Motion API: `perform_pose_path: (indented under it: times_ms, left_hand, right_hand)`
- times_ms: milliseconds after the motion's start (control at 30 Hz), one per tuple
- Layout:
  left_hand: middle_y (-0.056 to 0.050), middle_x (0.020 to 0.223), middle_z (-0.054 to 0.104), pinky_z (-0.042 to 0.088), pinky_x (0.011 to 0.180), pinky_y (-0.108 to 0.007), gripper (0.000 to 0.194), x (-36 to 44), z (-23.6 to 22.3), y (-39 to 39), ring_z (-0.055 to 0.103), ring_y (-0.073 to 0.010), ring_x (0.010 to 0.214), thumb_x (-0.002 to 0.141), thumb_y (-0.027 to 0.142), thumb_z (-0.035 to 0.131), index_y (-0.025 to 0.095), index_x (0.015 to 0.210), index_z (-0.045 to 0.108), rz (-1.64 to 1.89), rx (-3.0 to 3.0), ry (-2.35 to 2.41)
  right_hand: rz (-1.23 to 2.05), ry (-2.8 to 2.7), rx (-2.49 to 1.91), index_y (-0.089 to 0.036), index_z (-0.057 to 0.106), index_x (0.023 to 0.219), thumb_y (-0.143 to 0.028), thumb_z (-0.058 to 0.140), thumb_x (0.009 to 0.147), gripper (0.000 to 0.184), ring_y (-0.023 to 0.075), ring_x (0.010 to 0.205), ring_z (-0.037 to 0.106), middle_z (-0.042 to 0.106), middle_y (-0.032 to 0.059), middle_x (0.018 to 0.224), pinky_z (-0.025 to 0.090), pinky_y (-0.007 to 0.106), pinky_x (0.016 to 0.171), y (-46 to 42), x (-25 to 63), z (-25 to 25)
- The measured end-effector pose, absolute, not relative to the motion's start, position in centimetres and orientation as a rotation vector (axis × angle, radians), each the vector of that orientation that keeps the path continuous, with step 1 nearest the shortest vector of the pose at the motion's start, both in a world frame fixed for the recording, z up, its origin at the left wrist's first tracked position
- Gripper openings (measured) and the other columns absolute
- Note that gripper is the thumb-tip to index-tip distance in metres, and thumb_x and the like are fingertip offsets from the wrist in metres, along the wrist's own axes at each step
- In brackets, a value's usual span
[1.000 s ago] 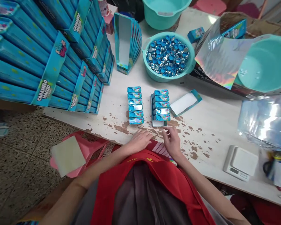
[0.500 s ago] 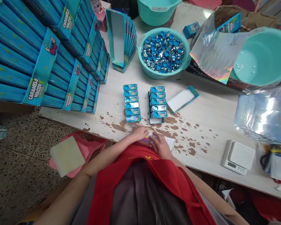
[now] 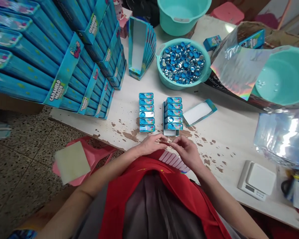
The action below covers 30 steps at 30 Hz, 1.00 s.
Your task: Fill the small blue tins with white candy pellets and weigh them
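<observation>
My left hand (image 3: 152,144) and my right hand (image 3: 187,152) meet fingertip to fingertip over the table's near edge. Both have their fingers closed in a pinch; whatever is between them is too small to make out. Below my right hand lies a sheet with pale strips (image 3: 171,160), shiny and rainbow-tinted at one corner, partly covered by that hand. Just beyond my fingers stands a column of small blue tins (image 3: 147,108). To its right, another column of blue tins (image 3: 174,113) rests in a narrow open box (image 3: 170,132).
An open carton sleeve (image 3: 200,112) lies right of the tins. Behind are a turquoise basin (image 3: 159,71) of small blue-and-silver caps and a fan of flat cartons (image 3: 149,49). Stacked display boxes (image 3: 57,89) rise at left. A white scale (image 3: 257,179) sits at right.
Both hands have lifted off the sheet and moved forward, their fingertips coming together. More of the sheet's pale strips show. The camera view has shifted slightly.
</observation>
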<state>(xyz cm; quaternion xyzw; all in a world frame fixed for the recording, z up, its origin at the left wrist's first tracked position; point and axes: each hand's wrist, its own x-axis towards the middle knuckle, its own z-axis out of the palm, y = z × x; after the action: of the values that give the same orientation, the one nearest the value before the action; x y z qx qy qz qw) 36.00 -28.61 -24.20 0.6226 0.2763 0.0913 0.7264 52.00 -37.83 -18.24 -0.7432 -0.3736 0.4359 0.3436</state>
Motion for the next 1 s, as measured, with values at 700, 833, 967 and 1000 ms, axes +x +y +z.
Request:
perform_pose_path:
  times_ms: [700, 833, 967, 1000]
  left_hand:
    - [-0.004, 0.08, 0.064, 0.045, 0.074, -0.03, 0.025, 31.4, -29.9, -21.1, 0.061, -0.0195, 0.078, 0.086, 0.021, 0.042, 0.019, 0.109, 0.051, -0.032, 1.592, 1.395]
    - [-0.01, 0.122, 0.061, 0.043, 0.093, -0.031, 0.043, 31.7, -29.5, -23.6, 0.056, -0.0203, 0.112, 0.096, 0.038, 0.026, 0.018, 0.123, 0.052, 0.213, 1.501, 1.379]
    - [-0.009, 0.14, 0.048, 0.037, 0.102, -0.042, 0.051, 31.2, -28.1, -25.4, 0.043, -0.0282, 0.126, 0.09, 0.054, 0.038, 0.021, 0.127, 0.054, 0.089, 1.741, 1.285]
    - [-0.01, 0.137, 0.051, 0.036, 0.101, -0.045, 0.048, 30.9, -27.6, -25.8, 0.044, -0.03, 0.124, 0.089, 0.054, 0.041, 0.021, 0.12, 0.059, 0.034, 1.824, 1.321]
  right_hand:
    - [0.83, -0.687, -2.118, -0.019, 0.048, 0.088, -0.035, 0.068, 0.061, 0.037, 0.0157, 0.066, 0.047, 0.052, 0.0016, 0.087, 0.042, 0.032, 0.067, -27.5, 46.4, -28.5]
    - [0.816, -0.73, -2.107, -0.02, 0.046, 0.09, -0.044, 0.069, 0.061, 0.044, 0.0167, 0.07, 0.05, 0.056, 0.0024, 0.088, 0.043, 0.032, 0.069, -27.2, 46.4, -29.3]
    - [0.833, -0.806, -2.124, -0.019, 0.046, 0.09, -0.036, 0.065, 0.066, 0.035, 0.0184, 0.074, 0.053, 0.058, 0.0051, 0.09, 0.044, 0.033, 0.068, -27.0, 46.8, -29.1]
    - [0.85, -0.839, -2.101, -0.018, 0.047, 0.092, -0.033, 0.061, 0.07, 0.03, 0.0181, 0.073, 0.053, 0.058, 0.0062, 0.091, 0.044, 0.033, 0.066, -27.4, 47.2, -28.4]
